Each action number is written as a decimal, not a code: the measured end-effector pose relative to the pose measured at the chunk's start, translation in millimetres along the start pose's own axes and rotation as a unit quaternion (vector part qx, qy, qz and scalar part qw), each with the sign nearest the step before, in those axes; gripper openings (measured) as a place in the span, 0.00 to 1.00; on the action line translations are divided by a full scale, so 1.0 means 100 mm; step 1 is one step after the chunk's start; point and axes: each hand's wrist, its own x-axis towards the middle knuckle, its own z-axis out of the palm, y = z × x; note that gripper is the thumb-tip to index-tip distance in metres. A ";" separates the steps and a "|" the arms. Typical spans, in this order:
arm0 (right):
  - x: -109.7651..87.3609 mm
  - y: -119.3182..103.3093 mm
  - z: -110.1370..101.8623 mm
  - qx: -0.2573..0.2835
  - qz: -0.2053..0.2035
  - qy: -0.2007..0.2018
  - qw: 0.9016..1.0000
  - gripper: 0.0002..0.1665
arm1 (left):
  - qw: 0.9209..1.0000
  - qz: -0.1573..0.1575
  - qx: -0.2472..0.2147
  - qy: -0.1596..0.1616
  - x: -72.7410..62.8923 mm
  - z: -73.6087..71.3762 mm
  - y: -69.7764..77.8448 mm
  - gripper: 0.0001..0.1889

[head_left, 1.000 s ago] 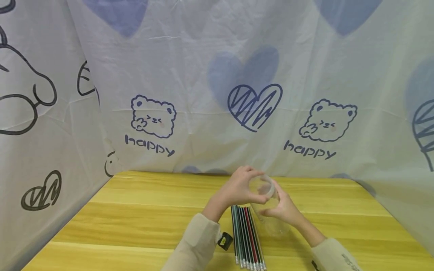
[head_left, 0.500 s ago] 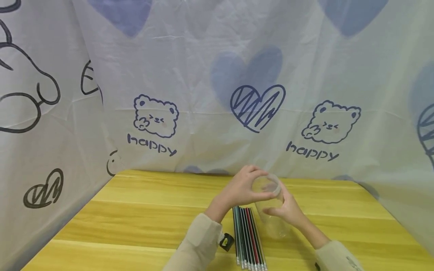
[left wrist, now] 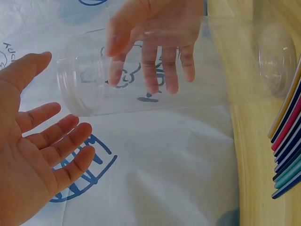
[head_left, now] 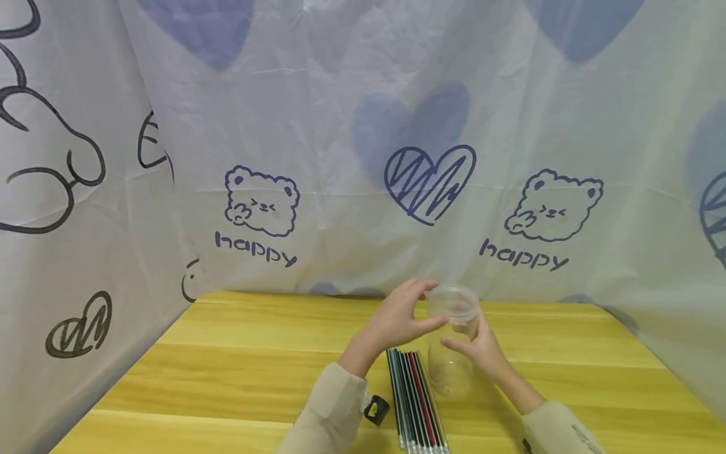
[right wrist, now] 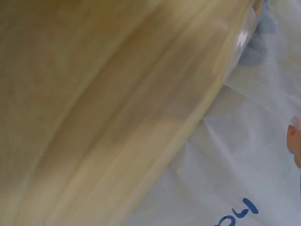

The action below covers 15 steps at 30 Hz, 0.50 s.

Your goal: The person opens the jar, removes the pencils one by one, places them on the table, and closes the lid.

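Note:
A tall clear plastic jar (head_left: 450, 362) stands nearly upright on the table, its wide rim (left wrist: 70, 89) facing up. My right hand (head_left: 482, 350) holds it below the rim, thumb on the near side and fingers round the far side; those fingers show through the clear wall in the left wrist view. My left hand (head_left: 399, 318) is spread beside the rim, its thumb and fingertips right at the edge, with nothing gripped. A row of pencils (head_left: 416, 403), mostly dark with one red, lies just left of the jar. The right wrist view catches only a fingertip (right wrist: 295, 141).
The yellow wood-grain table (head_left: 244, 366) extends to both sides of the hands. A white printed cloth (head_left: 340, 252) hangs behind its far edge and along the left. A small black object (head_left: 376, 410) sits at the left cuff, close to the pencils.
The jar has gone from tilted, mouth toward the right, to nearly upright, its base shifting left toward the pencils. My left hand has loosened from the rim; my right hand stays round the jar.

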 end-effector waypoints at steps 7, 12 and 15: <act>0.02 0.06 -0.02 0.012 0.004 0.025 1.000 0.49 | 1.000 0.000 -0.009 0.002 -0.02 0.03 -0.05 0.25; 0.02 0.06 -0.03 0.005 0.017 0.029 0.999 0.49 | 1.000 -0.002 -0.019 -0.002 -0.04 0.03 -0.07 0.23; 0.02 0.06 -0.04 0.002 0.023 0.030 0.999 0.47 | 1.000 0.001 -0.023 -0.001 -0.05 0.03 -0.09 0.21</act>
